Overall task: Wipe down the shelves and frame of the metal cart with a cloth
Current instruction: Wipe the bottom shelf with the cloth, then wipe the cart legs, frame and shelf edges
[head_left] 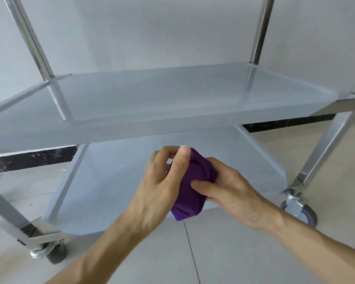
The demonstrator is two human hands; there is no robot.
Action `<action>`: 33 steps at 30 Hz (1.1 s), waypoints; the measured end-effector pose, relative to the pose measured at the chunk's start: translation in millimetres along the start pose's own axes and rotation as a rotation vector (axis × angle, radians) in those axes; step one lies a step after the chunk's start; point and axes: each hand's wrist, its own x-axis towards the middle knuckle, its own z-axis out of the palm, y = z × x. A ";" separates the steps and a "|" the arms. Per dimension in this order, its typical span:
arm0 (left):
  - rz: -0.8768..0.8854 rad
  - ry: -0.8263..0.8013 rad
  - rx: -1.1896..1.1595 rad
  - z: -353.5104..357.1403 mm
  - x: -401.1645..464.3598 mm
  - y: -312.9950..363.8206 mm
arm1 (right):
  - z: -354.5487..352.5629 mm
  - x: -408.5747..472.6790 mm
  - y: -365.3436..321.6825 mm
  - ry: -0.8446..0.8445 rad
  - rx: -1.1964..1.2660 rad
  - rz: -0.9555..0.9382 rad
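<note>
A purple cloth is bunched up between both hands, held above the front edge of the cart's bottom shelf. My left hand pinches the cloth's upper part with thumb and curled fingers. My right hand grips the cloth from the right side, fingers wrapped into it. The middle shelf of the metal cart spans the view above the hands. Upright frame posts rise at the back left and back right.
Front cart legs slant down to caster wheels at lower left and at right. The cart stands on pale floor tiles against a grey wall with a dark skirting strip.
</note>
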 end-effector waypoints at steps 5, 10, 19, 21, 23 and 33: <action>0.417 -0.091 0.145 41.7 4.5 42.9 | -60.0 -55.9 -49.5 0.214 -0.080 -0.057; 0.707 -0.048 0.219 80.8 50.5 105.6 | -128.5 -119.8 -133.8 0.474 -0.101 -0.126; 0.529 -0.144 0.842 158.8 110.8 133.3 | -208.3 -123.5 -193.0 0.779 -0.257 -0.181; 0.454 -0.168 0.954 165.8 110.9 130.1 | -216.0 -117.8 -188.5 0.802 -0.280 -0.206; 0.479 -0.143 1.056 171.1 103.2 119.9 | -220.4 -116.6 -180.8 0.800 -0.279 -0.239; 0.552 0.010 1.056 169.9 46.6 120.1 | -257.1 -135.1 -191.6 0.699 -0.215 -0.367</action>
